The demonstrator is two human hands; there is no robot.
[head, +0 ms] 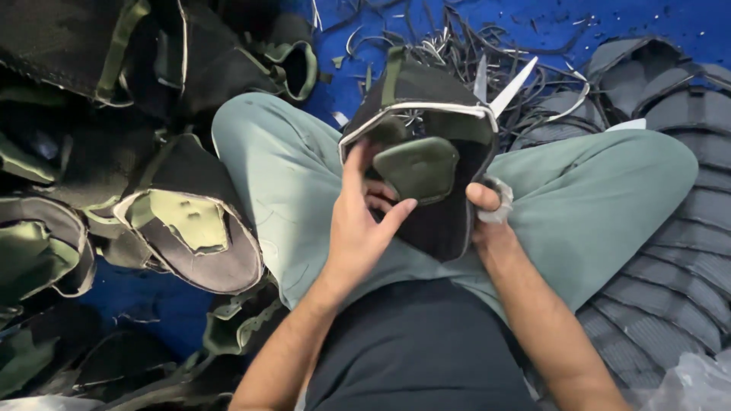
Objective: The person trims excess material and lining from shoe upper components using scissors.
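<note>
— Here, held at centre above the crossed legs (pixel 601 198): black shoe upper (pixel 434 99), green tongue (pixel 419 167) turned toward the camera.

— And the grip?

— Left hand (pixel 358 221) closed on the shoe upper from 8 o'clock, thumb pressed under the green tongue, fingers tucked into the opening. Right hand (pixel 491 217) clamped on the edge at 4 o'clock, wrapped thumb on top, fingers hidden behind. Open scissors (pixel 512 85) poking out behind the piece at 1 o'clock; cannot tell which fingers carry them.

— How far along?

— Judging by the lie of things, somewhere in the middle. Loose heap of black-and-green uppers (pixel 190 228) sprawled from 7 to 11 o'clock, looking unsorted. Neat overlapping stack of grey pieces (pixel 670 251) from 2 to 5 o'clock, apparently finished with. Litter of dark clippings (pixel 457 38) on the blue floor (pixel 632 19) at 12 o'clock, suggesting plenty cut off already.

— And this piece?

— Seemingly under inspection, blades clear of the fabric, nothing being cut. Plenty of the heap left, by the look of it.
</note>
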